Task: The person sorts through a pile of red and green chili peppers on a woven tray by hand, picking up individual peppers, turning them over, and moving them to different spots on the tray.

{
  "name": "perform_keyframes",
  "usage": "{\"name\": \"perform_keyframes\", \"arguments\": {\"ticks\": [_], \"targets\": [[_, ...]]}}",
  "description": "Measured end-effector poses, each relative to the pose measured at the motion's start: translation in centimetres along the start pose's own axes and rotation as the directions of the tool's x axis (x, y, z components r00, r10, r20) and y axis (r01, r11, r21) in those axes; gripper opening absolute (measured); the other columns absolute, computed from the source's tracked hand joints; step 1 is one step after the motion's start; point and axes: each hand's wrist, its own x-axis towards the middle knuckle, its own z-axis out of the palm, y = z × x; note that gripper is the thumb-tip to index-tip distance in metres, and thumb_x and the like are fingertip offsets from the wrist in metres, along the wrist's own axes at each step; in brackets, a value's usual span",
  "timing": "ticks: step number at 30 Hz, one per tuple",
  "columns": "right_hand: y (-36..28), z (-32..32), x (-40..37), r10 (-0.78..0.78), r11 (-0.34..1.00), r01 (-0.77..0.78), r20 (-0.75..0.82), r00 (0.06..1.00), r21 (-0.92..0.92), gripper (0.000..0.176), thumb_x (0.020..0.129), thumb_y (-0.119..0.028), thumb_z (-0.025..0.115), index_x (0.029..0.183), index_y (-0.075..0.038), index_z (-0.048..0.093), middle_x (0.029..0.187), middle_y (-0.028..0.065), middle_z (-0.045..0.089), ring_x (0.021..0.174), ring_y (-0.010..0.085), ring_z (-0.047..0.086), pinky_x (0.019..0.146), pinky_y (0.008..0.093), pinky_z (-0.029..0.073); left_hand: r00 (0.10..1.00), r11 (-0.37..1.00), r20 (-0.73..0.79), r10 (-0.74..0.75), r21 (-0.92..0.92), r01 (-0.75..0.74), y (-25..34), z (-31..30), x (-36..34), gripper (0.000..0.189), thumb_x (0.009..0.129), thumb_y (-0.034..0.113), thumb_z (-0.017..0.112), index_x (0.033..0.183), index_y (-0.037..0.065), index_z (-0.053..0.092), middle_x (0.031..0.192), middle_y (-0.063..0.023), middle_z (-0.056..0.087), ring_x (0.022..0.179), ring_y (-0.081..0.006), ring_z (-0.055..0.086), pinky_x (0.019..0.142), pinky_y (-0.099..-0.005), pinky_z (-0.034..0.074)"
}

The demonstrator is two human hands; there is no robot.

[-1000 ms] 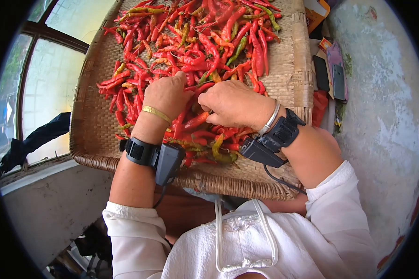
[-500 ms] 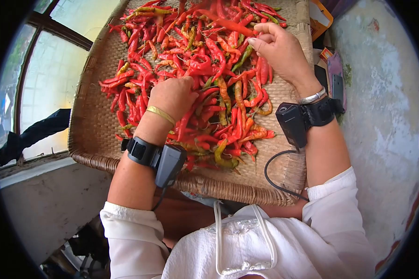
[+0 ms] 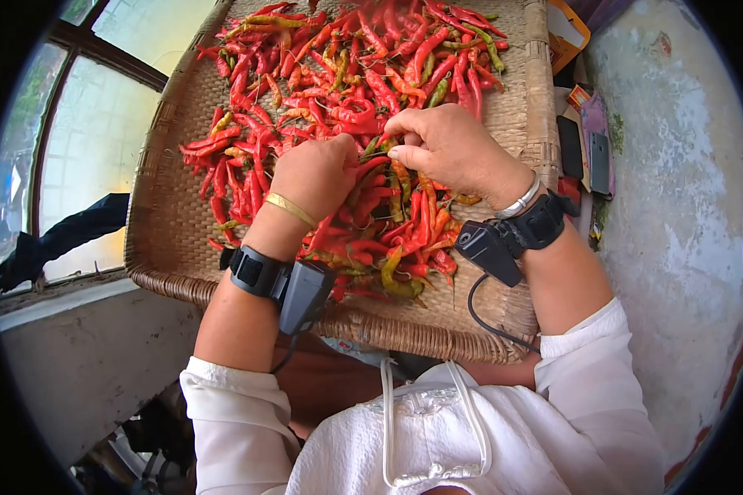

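Note:
My left hand [image 3: 315, 180] is closed, its fingers curled round a red chili pepper [image 3: 372, 166] that pokes out to the right. My right hand [image 3: 462, 155] has come close beside it, thumb and forefinger pinched at that pepper's far end; the exact point of contact is too small to make out. Under and around both hands lies a broad heap of chili peppers [image 3: 305, 82], mostly red, some orange, yellow or green. They are spread over a shallow woven basket tray [image 3: 161, 206], and the hands cover part of the heap.
A window [image 3: 99, 148] and a dark cloth-like item [image 3: 66, 239] are on the left. Right of the tray lie phones [image 3: 598, 161] and an orange-edged item [image 3: 571, 33], beside a worn wall [image 3: 677, 206]. A black cable [image 3: 475, 309] hangs from my right wrist device.
My right hand has moved down and left from the tray's upper right, where it held a red chili pepper, to meet my left hand. That pepper has left its fingers. My left hand stayed nearly in place.

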Motion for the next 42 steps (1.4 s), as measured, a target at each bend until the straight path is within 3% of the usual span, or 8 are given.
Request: {"name": "perform_keyframes", "arguments": {"ticks": [5,11,20,24,27,30,34,42], "targets": [[-0.2,0.7,0.4,0.019,0.981,-0.019,0.002,1.000,0.194,0.027,0.074,-0.026,0.062,0.087,-0.003,0.062,0.075,0.0154,0.062,0.072,0.0288,0.061,0.065,0.0360,0.047,0.984,0.616,-0.175,-0.033,-0.779,-0.118,0.4,-0.3,0.4,0.019,0.074,0.008,0.064,0.088,0.003,0.052,0.072,-0.0062,0.061,0.069,-0.0145,0.062,0.063,-0.0274,0.050],[0.3,1.2,0.4,0.108,0.916,-0.113,0.036,0.994,0.386,0.023,0.073,-0.023,0.061,0.079,-0.002,0.062,0.069,0.0131,0.061,0.066,0.0217,0.061,0.060,0.0328,0.046,0.994,0.159,-0.039,0.104,-0.986,-0.055,1.6,-0.4,0.0,0.015,0.078,0.004,0.061,0.090,0.001,0.052,0.075,0.0000,0.058,0.073,-0.0057,0.057,0.064,-0.0222,0.048],[1.7,-1.9,0.8,0.172,0.959,-0.196,0.133,0.976,0.202,0.019,0.071,-0.021,0.062,0.073,-0.002,0.062,0.063,0.0086,0.059,0.058,0.0170,0.057,0.056,0.0298,0.044,0.998,0.949,0.007,0.067,-0.311,-0.062,-0.3,-0.1,0.0,0.022,0.072,0.018,0.065,0.085,0.002,0.059,0.069,-0.0130,0.060,0.066,-0.0241,0.060,0.061,-0.0330,0.047],[1.8,-2.4,1.6,0.275,0.644,0.079,-0.326,0.904,0.761,0.030,0.082,-0.022,0.057,0.100,0.002,0.055,0.077,0.0041,0.060,0.061,0.0088,0.057,0.054,0.0212,0.045,0.995,0.979,0.070,0.071,-0.197,-0.056,0.1,0.6,-0.1,0.023,0.072,0.022,0.063,0.085,0.003,0.059,0.070,-0.0163,0.059,0.069,-0.0324,0.058,0.062,-0.0398,0.046],[2.3,-2.0,1.7,0.364,0.473,0.149,-0.347,0.864,0.868,0.035,0.086,-0.020,0.053,0.115,-0.001,0.048,0.087,0.0033,0.058,0.073,0.0082,0.058,0.059,0.0189,0.047,0.995,0.981,0.050,0.083,-0.178,-0.073,0.3,0.8,0.1,0.022,0.073,0.023,0.061,0.082,0.003,0.059,0.069,-0.0159,0.060,0.068,-0.0337,0.058,0.063,-0.0418,0.045],[1.3,-1.4,1.1,0.367,0.601,-0.137,-0.120,0.922,0.787,0.038,0.082,-0.020,0.056,0.111,0.004,0.051,0.082,0.0055,0.060,0.067,0.0097,0.057,0.059,0.0217,0.046,0.994,0.978,0.083,0.065,-0.201,-0.047,0.3,0.7,0.3,0.023,0.072,0.023,0.062,0.081,0.002,0.059,0.069,-0.0161,0.060,0.068,-0.0337,0.058,0.063,-0.0415,0.045],[0.2,-0.3,0.7,0.190,0.896,-0.115,-0.136,0.972,0.430,0.025,0.078,-0.020,0.060,0.091,0.001,0.062,0.074,0.0074,0.062,0.066,0.0119,0.058,0.063,0.0252,0.047,0.991,0.979,0.108,0.081,-0.197,-0.058,0.2,0.7,0.3,0.022,0.071,0.021,0.063,0.081,0.002,0.059,0.070,-0.0161,0.060,0.068,-0.0325,0.059,0.062,-0.0404,0.046],[0.2,0.6,0.2,0.031,0.954,-0.046,0.053,0.998,0.295,0.025,0.072,-0.021,0.063,0.089,-0.002,0.063,0.075,0.0124,0.063,0.071,0.0210,0.061,0.065,0.0308,0.047,0.990,0.860,0.110,0.083,-0.510,-0.015,0.6,-1.7,-0.3,0.021,0.073,0.016,0.063,0.088,0.001,0.060,0.067,-0.0061,0.060,0.060,-0.0132,0.057,0.057,-0.0264,0.046]]}}
